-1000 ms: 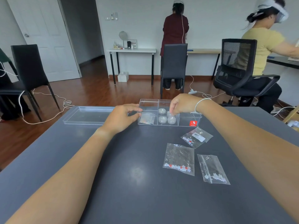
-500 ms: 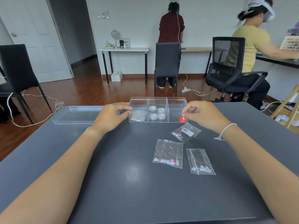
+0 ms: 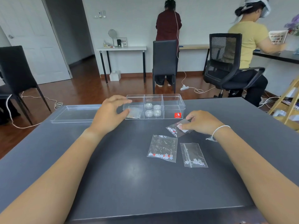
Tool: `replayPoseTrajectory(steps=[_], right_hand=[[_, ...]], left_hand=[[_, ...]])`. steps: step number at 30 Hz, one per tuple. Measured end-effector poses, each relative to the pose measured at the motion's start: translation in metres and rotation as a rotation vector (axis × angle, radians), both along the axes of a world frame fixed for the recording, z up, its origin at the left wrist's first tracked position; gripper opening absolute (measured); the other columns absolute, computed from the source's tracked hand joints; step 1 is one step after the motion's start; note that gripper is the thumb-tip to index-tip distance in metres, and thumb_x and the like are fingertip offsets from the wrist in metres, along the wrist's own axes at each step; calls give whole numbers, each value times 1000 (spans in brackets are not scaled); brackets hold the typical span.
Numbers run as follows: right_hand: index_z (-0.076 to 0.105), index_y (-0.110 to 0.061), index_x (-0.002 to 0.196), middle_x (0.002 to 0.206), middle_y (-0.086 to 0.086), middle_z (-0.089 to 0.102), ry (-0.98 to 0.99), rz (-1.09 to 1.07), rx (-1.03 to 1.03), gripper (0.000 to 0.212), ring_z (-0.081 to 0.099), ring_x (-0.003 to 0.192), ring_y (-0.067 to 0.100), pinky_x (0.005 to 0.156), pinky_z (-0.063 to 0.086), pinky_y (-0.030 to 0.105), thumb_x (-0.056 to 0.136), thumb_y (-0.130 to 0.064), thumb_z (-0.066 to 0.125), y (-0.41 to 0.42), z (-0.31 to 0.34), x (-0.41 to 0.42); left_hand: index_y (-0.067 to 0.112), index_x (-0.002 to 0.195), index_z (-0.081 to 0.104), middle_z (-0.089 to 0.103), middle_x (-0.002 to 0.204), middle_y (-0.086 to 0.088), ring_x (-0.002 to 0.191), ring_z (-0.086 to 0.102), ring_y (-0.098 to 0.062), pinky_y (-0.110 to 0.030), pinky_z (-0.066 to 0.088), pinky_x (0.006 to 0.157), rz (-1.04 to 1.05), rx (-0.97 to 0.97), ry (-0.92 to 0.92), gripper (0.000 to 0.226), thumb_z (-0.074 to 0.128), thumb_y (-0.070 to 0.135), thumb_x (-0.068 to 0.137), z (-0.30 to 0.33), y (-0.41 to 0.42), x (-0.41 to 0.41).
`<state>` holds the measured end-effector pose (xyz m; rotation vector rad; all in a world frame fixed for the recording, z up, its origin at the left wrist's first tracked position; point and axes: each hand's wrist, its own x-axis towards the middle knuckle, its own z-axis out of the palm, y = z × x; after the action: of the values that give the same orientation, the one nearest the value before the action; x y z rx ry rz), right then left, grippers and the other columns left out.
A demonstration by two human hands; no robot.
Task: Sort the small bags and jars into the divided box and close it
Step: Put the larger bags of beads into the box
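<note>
The clear divided box [image 3: 172,96] stands at the table's far side. Its left compartment holds a small bag [image 3: 134,114], the middle one several round jars [image 3: 152,109], and the right one shows only a red sticker [image 3: 177,115]. My left hand [image 3: 108,115] grips the box's left end, with a finger on the rim and the thumb on the front wall. My right hand [image 3: 202,122] pinches a small labelled bag [image 3: 173,130] that lies on the table just in front of the box. Nearer me lie a bag with white and red beads [image 3: 162,148] and one with white beads [image 3: 193,155].
The box's clear lid [image 3: 74,113] lies open side up to the left of the box, at the dark table's [image 3: 113,175] far edge. Black chairs, two people at desks and a wooden shelf [image 3: 286,107] stand beyond the table.
My right hand left the box's middle compartment and came down to the right onto the labelled bag. My left hand stayed at the box's left end.
</note>
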<state>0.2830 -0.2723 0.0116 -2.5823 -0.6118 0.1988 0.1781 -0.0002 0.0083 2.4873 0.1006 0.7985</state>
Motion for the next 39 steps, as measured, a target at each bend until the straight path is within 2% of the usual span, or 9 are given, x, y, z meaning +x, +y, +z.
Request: replayPoseTrajectory(steps=[4, 6, 8, 11, 15, 23, 28, 35, 39], right_hand=[[66, 4, 93, 108, 28, 62, 51, 24, 31, 41, 58, 99, 39, 73, 46, 41, 74, -32, 69, 1, -1, 0], [69, 0, 89, 102, 25, 65, 69, 38, 57, 32, 60, 95, 37, 73, 47, 43, 74, -28, 69, 1, -1, 1], [71, -5, 87, 95, 18, 68, 88, 45, 95, 23, 61, 89, 32, 74, 49, 40, 74, -24, 70, 0, 0, 1], [68, -13, 76, 78, 1, 65, 114, 73, 145, 7, 57, 78, 20, 62, 43, 26, 74, -20, 71, -1, 1, 2], [56, -25, 85, 80, -13, 48, 121, 74, 197, 18, 49, 77, 11, 62, 40, 25, 75, -22, 71, 0, 0, 5], [55, -22, 97, 77, 0, 57, 179, 111, 337, 23, 48, 55, 12, 47, 42, 16, 80, -12, 65, -1, 7, 4], [56, -20, 102, 66, -2, 55, 175, 91, 450, 23, 43, 51, 13, 38, 37, 11, 83, -10, 60, -8, 15, 2], [57, -24, 104, 71, -5, 55, 103, 21, 530, 23, 46, 56, 11, 47, 41, 16, 87, -12, 50, -16, 20, 6], [60, -24, 100, 78, -11, 56, 83, -8, 630, 23, 48, 58, 7, 40, 40, 9, 84, -11, 50, -18, 20, 6]], left_hand=[[26, 100, 68, 57, 96, 10, 85, 52, -10, -16, 40, 78, -192, -4, 20, 21, 65, 19, 80, 3, -32, -9], [30, 98, 68, 59, 92, 14, 79, 53, -10, -6, 37, 70, -271, 16, 95, 20, 67, 23, 79, 3, -45, -13], [31, 98, 68, 60, 92, 15, 80, 54, -13, -9, 39, 70, -319, 25, 188, 20, 68, 27, 78, 0, -53, -15], [35, 100, 67, 61, 96, 12, 85, 53, -11, -20, 44, 79, -363, 23, 315, 24, 68, 35, 77, -4, -62, -17], [39, 105, 64, 58, 99, 17, 88, 52, -4, -20, 43, 82, -372, 27, 433, 32, 68, 45, 73, -9, -65, -17], [34, 96, 67, 53, 87, 16, 75, 47, 9, 0, 33, 66, -385, 5, 464, 25, 72, 38, 72, -13, -68, -15], [30, 81, 65, 53, 83, 14, 71, 46, 10, -1, 34, 63, -359, 12, 422, 3, 66, 29, 79, -15, -70, -12], [30, 75, 60, 58, 87, 11, 71, 47, 10, -4, 36, 63, -334, 88, 380, 12, 58, 22, 84, -18, -70, -11], [32, 76, 56, 60, 74, 16, 67, 52, 2, -13, 41, 64, -314, 43, 354, 15, 53, 23, 88, -17, -70, -11]])
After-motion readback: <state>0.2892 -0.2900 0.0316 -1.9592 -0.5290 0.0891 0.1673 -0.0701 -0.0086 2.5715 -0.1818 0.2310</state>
